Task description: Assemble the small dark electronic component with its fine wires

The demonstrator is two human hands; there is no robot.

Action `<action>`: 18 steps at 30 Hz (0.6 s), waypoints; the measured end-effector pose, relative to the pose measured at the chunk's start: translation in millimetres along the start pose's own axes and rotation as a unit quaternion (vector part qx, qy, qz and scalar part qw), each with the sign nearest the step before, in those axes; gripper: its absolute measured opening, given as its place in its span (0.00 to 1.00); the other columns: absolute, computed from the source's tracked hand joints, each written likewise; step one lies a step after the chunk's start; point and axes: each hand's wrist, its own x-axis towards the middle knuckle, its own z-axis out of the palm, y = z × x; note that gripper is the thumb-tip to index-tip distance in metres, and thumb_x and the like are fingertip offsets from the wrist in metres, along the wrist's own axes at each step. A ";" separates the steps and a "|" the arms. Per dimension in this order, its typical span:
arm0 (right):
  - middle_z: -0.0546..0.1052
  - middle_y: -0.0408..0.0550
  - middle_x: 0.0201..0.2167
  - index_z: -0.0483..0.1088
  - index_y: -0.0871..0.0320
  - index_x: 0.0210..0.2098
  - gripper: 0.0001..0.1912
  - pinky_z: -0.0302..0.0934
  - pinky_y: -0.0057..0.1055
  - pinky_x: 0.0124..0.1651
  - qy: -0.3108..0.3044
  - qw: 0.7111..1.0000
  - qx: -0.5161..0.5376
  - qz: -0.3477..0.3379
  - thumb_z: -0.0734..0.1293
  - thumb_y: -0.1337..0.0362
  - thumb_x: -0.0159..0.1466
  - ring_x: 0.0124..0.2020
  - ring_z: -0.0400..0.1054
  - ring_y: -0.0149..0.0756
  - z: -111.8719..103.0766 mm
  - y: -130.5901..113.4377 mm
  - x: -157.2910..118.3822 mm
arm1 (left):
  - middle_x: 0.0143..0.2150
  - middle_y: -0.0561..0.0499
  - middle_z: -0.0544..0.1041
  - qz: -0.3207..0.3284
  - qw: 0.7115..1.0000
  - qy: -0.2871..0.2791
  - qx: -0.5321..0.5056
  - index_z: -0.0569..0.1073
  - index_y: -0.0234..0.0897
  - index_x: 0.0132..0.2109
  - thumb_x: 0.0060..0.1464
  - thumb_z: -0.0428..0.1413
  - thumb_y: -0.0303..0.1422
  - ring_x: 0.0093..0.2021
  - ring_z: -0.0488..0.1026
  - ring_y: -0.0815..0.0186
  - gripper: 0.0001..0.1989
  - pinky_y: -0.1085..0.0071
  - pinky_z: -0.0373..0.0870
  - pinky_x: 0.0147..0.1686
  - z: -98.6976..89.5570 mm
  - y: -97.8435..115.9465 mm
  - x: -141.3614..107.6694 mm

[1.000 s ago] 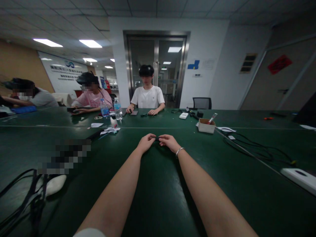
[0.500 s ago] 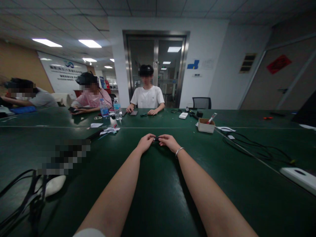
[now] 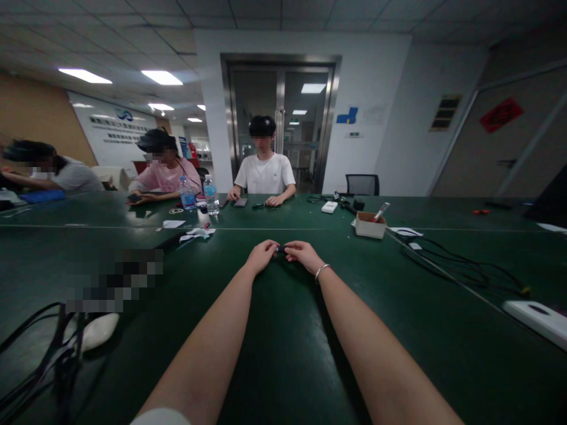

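Note:
My left hand (image 3: 263,256) and my right hand (image 3: 303,255) meet over the middle of the green table (image 3: 283,330), both arms stretched forward. Between their fingertips is a small dark object (image 3: 281,249) with a bright, metal-looking end on the left side. It is too small to name. The fingers of my left hand pinch the bright end, and those of my right hand close on the dark end. A silver bracelet circles my right wrist.
Left are black cables (image 3: 57,348), a white mouse-like object (image 3: 101,332) and paper scraps (image 3: 197,234). Farther off stand water bottles (image 3: 211,198). Right are a small box (image 3: 370,226) holding a pen, more cables (image 3: 460,265) and a white device (image 3: 538,319). Several people sit around the table.
My hands and the small dark object stay in nearly the same place. At the far left, a seated person's head has shifted slightly.

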 end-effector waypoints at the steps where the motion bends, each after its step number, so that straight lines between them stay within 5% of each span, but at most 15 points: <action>1: 0.76 0.44 0.22 0.72 0.66 0.34 0.08 0.67 0.18 0.23 0.000 1.000 -0.001 -0.001 0.69 0.77 0.54 0.19 0.69 0.24 0.0 0.1 0.1 | 0.33 0.50 0.76 0.000 1.000 0.000 -0.005 0.75 0.37 0.44 0.55 0.49 0.37 0.33 0.72 0.67 0.14 0.71 0.67 0.36 -0.1 0.1 -0.2; 18: 0.74 0.44 0.20 0.71 0.65 0.33 0.04 0.67 0.18 0.22 0.015 1.000 0.005 0.016 0.70 0.73 0.57 0.19 0.69 0.25 -1.3 2.7 3.4 | 0.39 0.46 0.78 0.009 0.998 0.025 -0.064 0.75 0.35 0.41 0.47 0.58 0.32 0.39 0.74 0.65 0.12 0.68 0.70 0.43 -3.3 7.9 -3.4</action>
